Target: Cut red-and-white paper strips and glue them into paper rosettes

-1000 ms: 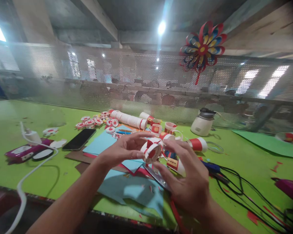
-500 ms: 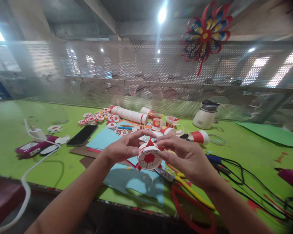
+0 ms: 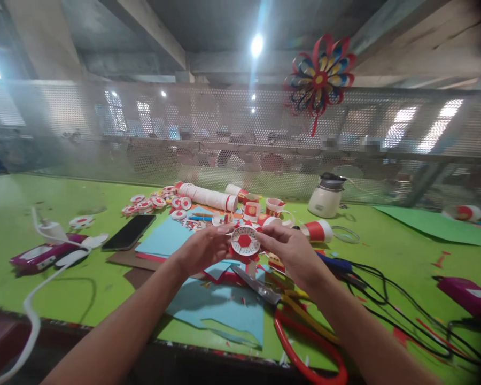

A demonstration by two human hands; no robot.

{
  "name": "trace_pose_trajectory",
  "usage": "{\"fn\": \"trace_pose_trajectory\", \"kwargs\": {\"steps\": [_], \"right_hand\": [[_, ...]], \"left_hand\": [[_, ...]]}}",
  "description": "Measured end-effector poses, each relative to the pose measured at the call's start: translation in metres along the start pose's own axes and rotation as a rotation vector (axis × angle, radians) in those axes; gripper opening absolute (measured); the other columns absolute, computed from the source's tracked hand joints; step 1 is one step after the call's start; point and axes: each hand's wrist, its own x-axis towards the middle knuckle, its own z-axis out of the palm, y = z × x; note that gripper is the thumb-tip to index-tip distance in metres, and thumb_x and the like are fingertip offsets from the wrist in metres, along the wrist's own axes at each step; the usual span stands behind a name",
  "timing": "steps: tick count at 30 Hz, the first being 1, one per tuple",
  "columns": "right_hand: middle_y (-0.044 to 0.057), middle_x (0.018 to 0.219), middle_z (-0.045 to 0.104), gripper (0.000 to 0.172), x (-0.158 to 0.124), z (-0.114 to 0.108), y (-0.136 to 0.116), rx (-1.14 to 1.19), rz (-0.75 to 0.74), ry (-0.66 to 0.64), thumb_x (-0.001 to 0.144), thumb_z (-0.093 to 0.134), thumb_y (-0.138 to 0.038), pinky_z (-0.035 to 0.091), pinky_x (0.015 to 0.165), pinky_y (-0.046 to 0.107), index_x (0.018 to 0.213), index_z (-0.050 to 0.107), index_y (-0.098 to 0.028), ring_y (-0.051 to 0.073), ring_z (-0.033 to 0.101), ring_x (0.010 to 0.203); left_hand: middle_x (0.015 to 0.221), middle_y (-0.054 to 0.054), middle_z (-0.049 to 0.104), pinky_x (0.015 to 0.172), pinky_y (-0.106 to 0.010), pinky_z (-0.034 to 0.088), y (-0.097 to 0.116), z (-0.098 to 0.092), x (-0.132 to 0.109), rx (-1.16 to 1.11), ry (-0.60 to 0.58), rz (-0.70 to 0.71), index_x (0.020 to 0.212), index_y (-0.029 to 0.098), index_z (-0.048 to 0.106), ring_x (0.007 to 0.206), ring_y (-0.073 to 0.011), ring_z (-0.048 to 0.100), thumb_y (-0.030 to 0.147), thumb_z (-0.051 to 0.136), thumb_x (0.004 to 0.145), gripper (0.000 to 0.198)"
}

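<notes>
Between my two hands is a round white paper disc with a red centre, dark specks and red pointed pieces around its edge. My left hand is closed on its left side, with some fingers hidden behind it. On the right rim, my right hand pinches it between thumb and fingers. Below the hands lie scissors with red and yellow handles, their blades over blue paper. Similar red-and-white discs are piled at the back left.
A long white roll and several red-and-white paper cups stand behind the hands. A phone lies left, a white jar back right. Black cables cross the right side. A paper flower hangs above.
My view has tilted up and shifted a little right. The disc is turned more face-on and held slightly higher, and more of the scissors shows beneath it.
</notes>
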Motion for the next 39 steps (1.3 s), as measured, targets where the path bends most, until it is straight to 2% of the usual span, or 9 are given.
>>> {"fn": "trace_pose_trajectory", "kwargs": {"steps": [4, 8, 16, 24, 28, 31, 35, 39], "right_hand": [[0.003, 0.071, 0.066, 0.024, 0.003, 0.000, 0.006, 0.062, 0.041, 0.008, 0.071, 0.073, -0.037, 0.046, 0.066, 0.030, 0.076, 0.067, -0.014, 0.013, 0.058, 0.063], [0.002, 0.072, 0.065, 0.024, 0.006, -0.001, 0.011, 0.111, 0.069, 0.019, 0.068, 0.075, -0.036, 0.046, 0.064, 0.029, 0.076, 0.067, -0.014, 0.012, 0.058, 0.062], [0.001, 0.067, 0.063, 0.025, 0.010, -0.002, 0.020, 0.080, 0.051, 0.035, 0.062, 0.078, -0.035, 0.044, 0.059, 0.026, 0.072, 0.068, -0.014, 0.010, 0.056, 0.059], [0.002, 0.063, 0.066, 0.031, 0.014, -0.002, 0.024, 0.119, 0.134, 0.018, 0.060, 0.080, -0.038, 0.047, 0.058, 0.023, 0.071, 0.067, -0.012, 0.010, 0.060, 0.058], [0.003, 0.060, 0.066, 0.037, 0.015, -0.001, 0.025, 0.112, 0.156, 0.103, 0.061, 0.078, -0.047, 0.048, 0.056, 0.023, 0.069, 0.067, -0.013, 0.011, 0.060, 0.057], [0.003, 0.056, 0.064, 0.040, 0.014, 0.000, 0.025, 0.072, 0.136, 0.161, 0.060, 0.076, -0.051, 0.046, 0.052, 0.024, 0.063, 0.065, -0.013, 0.011, 0.058, 0.053], [0.002, 0.060, 0.063, 0.035, 0.009, 0.006, 0.029, 0.015, 0.116, 0.068, 0.062, 0.077, -0.045, 0.044, 0.051, 0.023, 0.067, 0.067, -0.012, 0.009, 0.055, 0.052], [0.001, 0.062, 0.062, 0.030, 0.005, 0.014, 0.033, -0.082, 0.110, -0.001, 0.066, 0.074, -0.042, 0.046, 0.051, 0.026, 0.073, 0.068, -0.014, 0.010, 0.055, 0.050]], "left_hand": [[0.095, -0.014, 0.068, 0.077, -0.036, 0.050, -0.005, 0.004, 0.003, 0.128, 0.040, -0.009, 0.104, 0.011, 0.062, 0.083, -0.0208, 0.064, 0.032, 0.049, 0.087, 0.030], [0.102, -0.017, 0.066, 0.078, -0.039, 0.052, -0.008, 0.006, 0.003, 0.234, 0.043, 0.014, 0.108, 0.010, 0.061, 0.088, -0.0234, 0.064, 0.036, 0.048, 0.089, 0.035], [0.090, -0.011, 0.067, 0.071, -0.030, 0.052, -0.013, 0.000, 0.007, 0.349, 0.072, 0.007, 0.096, 0.011, 0.065, 0.075, -0.0155, 0.063, 0.032, 0.063, 0.080, 0.026], [0.081, -0.011, 0.067, 0.064, -0.030, 0.051, -0.015, -0.005, 0.011, 0.352, 0.106, -0.003, 0.090, 0.008, 0.066, 0.067, -0.0142, 0.061, 0.028, 0.067, 0.076, 0.025], [0.083, -0.011, 0.068, 0.066, -0.031, 0.052, -0.013, -0.006, 0.012, 0.311, 0.181, 0.053, 0.090, 0.009, 0.066, 0.068, -0.0151, 0.062, 0.025, 0.066, 0.076, 0.021], [0.080, -0.011, 0.068, 0.071, -0.035, 0.053, -0.010, -0.005, 0.013, 0.241, 0.287, 0.169, 0.084, 0.007, 0.065, 0.070, -0.0166, 0.063, 0.023, 0.062, 0.078, 0.017], [0.076, -0.009, 0.068, 0.070, -0.032, 0.052, -0.009, -0.005, 0.015, 0.183, 0.401, 0.276, 0.079, 0.008, 0.065, 0.068, -0.0154, 0.062, 0.023, 0.061, 0.078, 0.016], [0.072, -0.007, 0.066, 0.068, -0.031, 0.051, -0.012, -0.003, 0.016, 0.210, 0.364, 0.297, 0.078, 0.009, 0.064, 0.068, -0.0153, 0.062, 0.027, 0.064, 0.076, 0.018]]}}
